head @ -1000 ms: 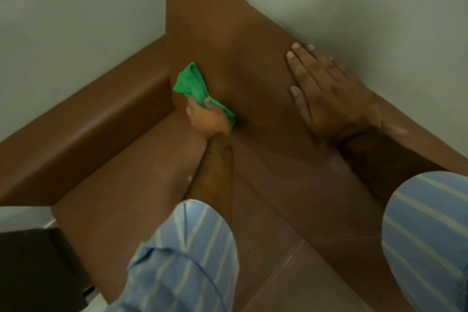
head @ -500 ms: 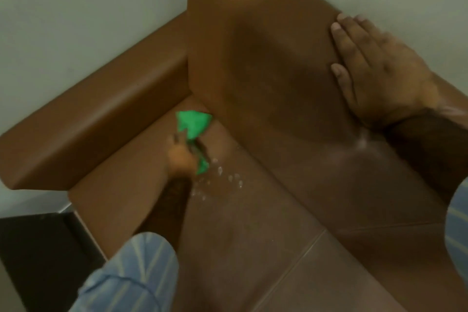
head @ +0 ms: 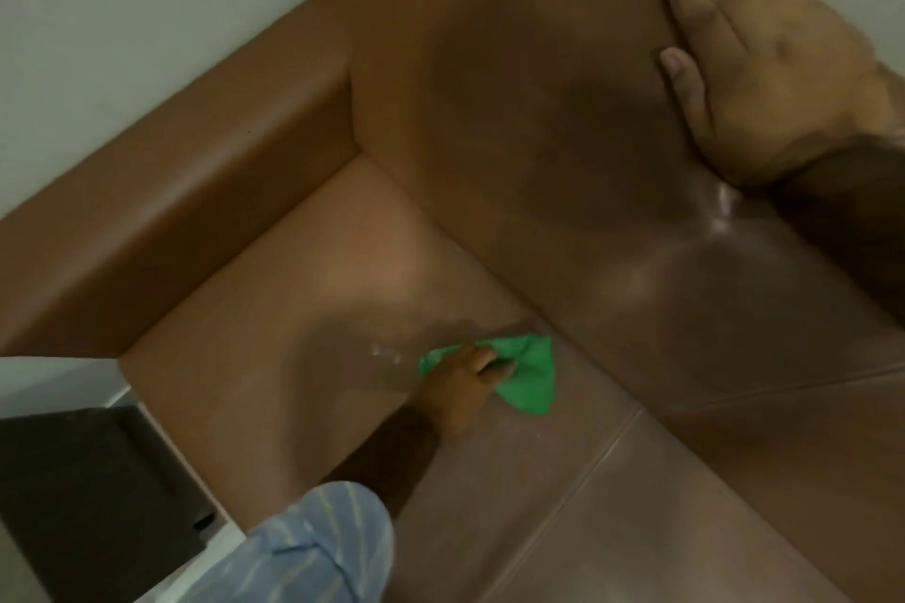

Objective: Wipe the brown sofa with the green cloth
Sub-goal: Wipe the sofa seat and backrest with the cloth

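The left hand [head: 463, 384] is closed on the green cloth [head: 531, 375], fingers curled over its bunched near edge while the rest fans out flat on the seat of the brown sofa [head: 303, 309]; the cloth lies toward the back edge of the seat cushion, close to the crease where seat meets backrest and just short of the seam that divides this cushion from the next. The right hand [head: 764, 64] grips nothing: it lies spread, palm down, on the top edge of the backrest, apparently bracing the person's lean. A few pale wet specks [head: 387, 353] sit on the seat just beside the cloth, on the side toward the armrest, and a shiny damp patch [head: 720, 215] shows on the backrest below the right wrist. The chief risk, as I judge it, is uneven coverage: only part of the cloth is under the fingers, so the loose flap could fold over or trail and skip a strip, leaving the specks behind or smearing them into streaks. Moisture could also be pushed into the crease or the cushion seam, where a flat cloth will not reach it. The bracing hand rests on smooth, possibly damp upholstery, so a hard lean might make it slide and jerk the stroke
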A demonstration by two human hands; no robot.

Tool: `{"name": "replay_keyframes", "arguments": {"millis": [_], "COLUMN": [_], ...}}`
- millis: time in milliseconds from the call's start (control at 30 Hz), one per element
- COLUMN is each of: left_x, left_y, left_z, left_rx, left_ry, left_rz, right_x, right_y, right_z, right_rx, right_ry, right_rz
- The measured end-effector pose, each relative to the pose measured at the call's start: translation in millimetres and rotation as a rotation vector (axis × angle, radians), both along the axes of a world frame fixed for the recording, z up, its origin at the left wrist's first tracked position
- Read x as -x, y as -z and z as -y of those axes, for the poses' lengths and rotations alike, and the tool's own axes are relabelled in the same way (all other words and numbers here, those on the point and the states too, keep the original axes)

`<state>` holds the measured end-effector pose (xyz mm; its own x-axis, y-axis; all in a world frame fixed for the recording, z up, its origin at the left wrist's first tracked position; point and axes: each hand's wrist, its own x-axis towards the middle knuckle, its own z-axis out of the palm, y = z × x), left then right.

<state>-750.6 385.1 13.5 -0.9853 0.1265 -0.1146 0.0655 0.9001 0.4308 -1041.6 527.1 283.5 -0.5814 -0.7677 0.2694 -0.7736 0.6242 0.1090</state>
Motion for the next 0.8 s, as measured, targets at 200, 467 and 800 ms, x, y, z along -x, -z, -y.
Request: {"name": "replay_keyframes", "arguments": {"millis": [200,467,800], "left_x": [-44,-13,70], "left_y": [18,21,6], "left_z": [130,-10,104], "left_rx": [0.110,0.005,-0.091], "left_ry": [-1.129,-0.490,-1.312], "left_rz": [0.106,-0.061,0.107], "right_x": [0,-1,1], "right_y": [-1,-1,0], "right_z": [1,1,1], "right_rx": [-0.021,-0.040,-0.045], "right_ry": [-0.012,0.017,0.017], "right_rz": [-0.030,-0.067,-0.086]}}
